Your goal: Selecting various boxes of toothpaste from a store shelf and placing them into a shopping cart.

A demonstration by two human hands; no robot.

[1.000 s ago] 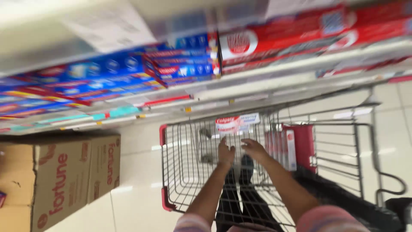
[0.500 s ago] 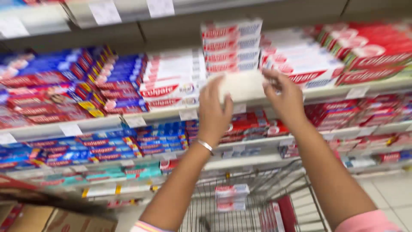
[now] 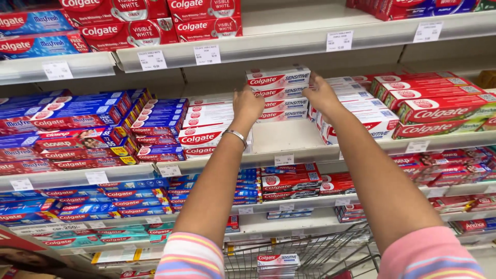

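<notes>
- Store shelves [image 3: 310, 41] are filling the view in several tiers, each edge carrying small white price tags.
- Red toothpaste cartons [image 3: 444, 106] are lying stacked on the right of the middle shelf, and blue and red cartons [image 3: 77, 124] are crowding its left side.
- A wire shopping cart [image 3: 310, 256] is showing at the bottom, with one white toothpaste box [image 3: 278, 261] lying inside it.
- A stack of white toothpaste boxes [image 3: 279, 93] is sitting on the middle shelf, set back from the front edge, between the two hands.
- The left hand [image 3: 247, 106], with a metal bracelet [image 3: 236, 135] on its wrist, is pressing flat against the stack's left end, fingers spread slightly.
- The right hand [image 3: 321, 93] is pressing against the stack's right end, fingers curling over the upper boxes, so both hands are clamping the stack from its sides.
</notes>
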